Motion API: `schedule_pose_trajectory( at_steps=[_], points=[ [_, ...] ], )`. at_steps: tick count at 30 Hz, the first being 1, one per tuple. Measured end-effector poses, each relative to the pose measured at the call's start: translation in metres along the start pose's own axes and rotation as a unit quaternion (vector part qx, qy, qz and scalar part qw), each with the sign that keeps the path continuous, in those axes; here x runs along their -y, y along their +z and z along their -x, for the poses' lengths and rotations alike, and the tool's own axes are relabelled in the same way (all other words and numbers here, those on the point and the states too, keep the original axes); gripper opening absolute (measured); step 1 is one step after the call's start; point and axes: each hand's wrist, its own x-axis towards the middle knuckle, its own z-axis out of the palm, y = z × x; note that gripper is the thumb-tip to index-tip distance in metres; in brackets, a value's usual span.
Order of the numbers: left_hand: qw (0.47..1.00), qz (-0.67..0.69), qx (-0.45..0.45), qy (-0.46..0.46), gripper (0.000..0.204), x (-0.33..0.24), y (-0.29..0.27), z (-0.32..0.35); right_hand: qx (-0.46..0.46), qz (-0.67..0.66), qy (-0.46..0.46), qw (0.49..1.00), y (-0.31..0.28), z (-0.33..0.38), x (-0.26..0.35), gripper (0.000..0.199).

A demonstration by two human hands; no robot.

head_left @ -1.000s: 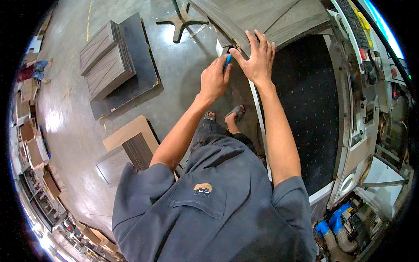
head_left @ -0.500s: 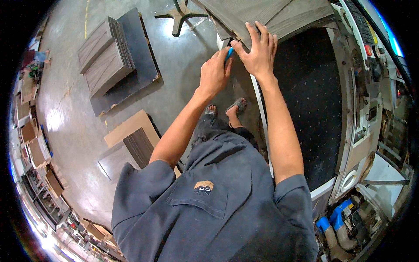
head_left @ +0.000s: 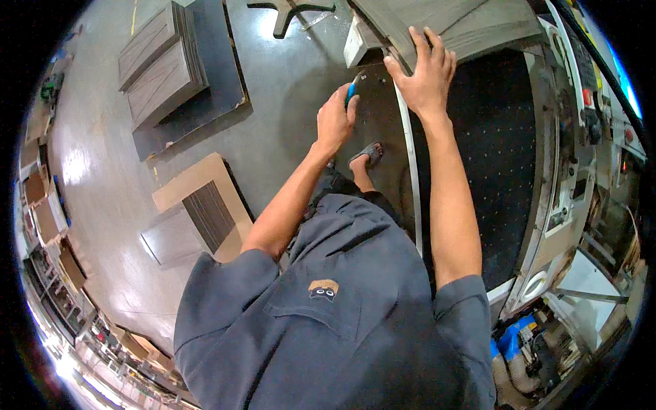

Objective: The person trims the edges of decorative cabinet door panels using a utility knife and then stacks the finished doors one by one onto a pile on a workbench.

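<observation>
Head view is showing a person in a grey shirt leaning over a grey wood-grain panel [head_left: 444, 27] at the upper centre of the frame. Right hand [head_left: 424, 75] is lying flat on the panel's near corner, fingers spread, gripping nothing. Left hand [head_left: 335, 119] is closing around a blue-handled tool [head_left: 351, 89], just left of and below that corner. Panel's long axis is running toward the upper right, nearer the right hand.

Bright even workshop light, glare patches on the floor [head_left: 75, 164], fisheye bending, black rim corners
</observation>
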Motion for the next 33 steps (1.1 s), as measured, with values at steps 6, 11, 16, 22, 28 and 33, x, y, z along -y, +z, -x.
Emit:
schedule_pose_trajectory(
  at_steps=[6,11,16,22,28,33],
  points=[
    [0.997,0.029,0.016,0.068,0.035,-0.053,-0.015,-0.028,0.002,0.006,-0.004,1.000,-0.004,0.005,-0.001,0.088],
    [0.990,0.019,-0.019,0.141,0.036,-0.059,-0.011,-0.040,0.006,0.015,-0.014,1.000,-0.005,0.005,-0.001,0.091],
    [0.992,0.015,-0.001,0.124,0.036,-0.070,-0.012,-0.042,-0.002,0.011,-0.005,1.000,-0.005,0.005,-0.001,0.087],
    [0.991,-0.004,0.034,0.127,0.036,-0.056,-0.009,-0.040,-0.002,0.012,-0.012,1.000,-0.006,0.006,0.002,0.082],
    [0.998,0.005,0.007,0.064,0.031,-0.034,0.004,-0.015,-0.007,0.034,-0.011,0.999,-0.005,0.005,0.002,0.076],
    [0.999,-0.018,0.027,-0.010,0.031,-0.014,-0.017,0.012,-0.029,0.057,0.011,0.998,0.001,0.005,0.008,0.066]
  ],
)
